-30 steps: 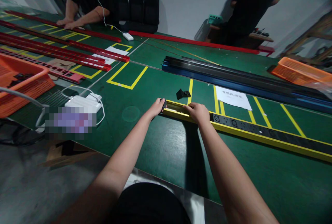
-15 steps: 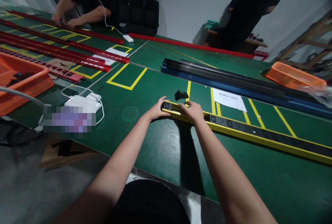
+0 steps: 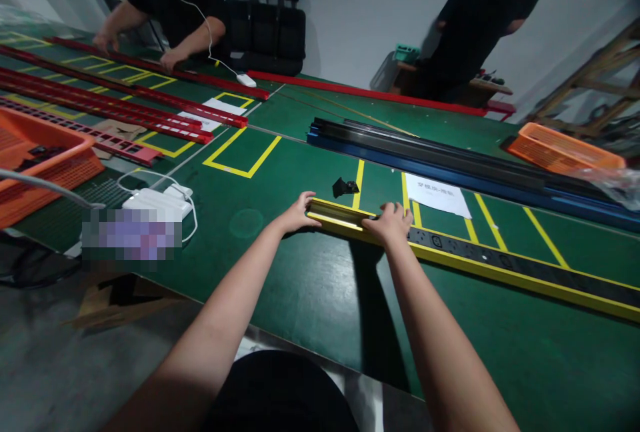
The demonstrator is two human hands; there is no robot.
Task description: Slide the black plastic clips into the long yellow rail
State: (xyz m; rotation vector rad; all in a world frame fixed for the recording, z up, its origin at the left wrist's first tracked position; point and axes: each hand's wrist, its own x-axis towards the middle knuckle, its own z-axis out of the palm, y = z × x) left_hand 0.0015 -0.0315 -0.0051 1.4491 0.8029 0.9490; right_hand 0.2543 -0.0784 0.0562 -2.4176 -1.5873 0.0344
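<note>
A long yellow rail (image 3: pixel 470 271) with black socket modules (image 3: pixel 437 241) in its channel lies across the green table. My left hand (image 3: pixel 299 213) grips the rail's left end, thumb and fingers on either side. My right hand (image 3: pixel 393 224) is wrapped over the rail farther right, at the left edge of the row of modules; what is under its palm is hidden. Between my hands the channel shows bare metal. Just behind the rail lies a small black part (image 3: pixel 345 187), touched by neither hand.
Behind the rail are a paper label (image 3: pixel 439 196) and blue-black rails (image 3: pixel 425 152). Orange baskets stand left (image 3: pixel 45 152) and right (image 3: pixel 570 145). A white adapter (image 3: pixel 155 204) with cables lies left. Across the table, a person handles red rails (image 3: pixel 220 80); another person stands back right.
My right hand has moved right along the rail. The socket module at the rail's left end no longer shows there. The other person's red rail has shifted right.
</note>
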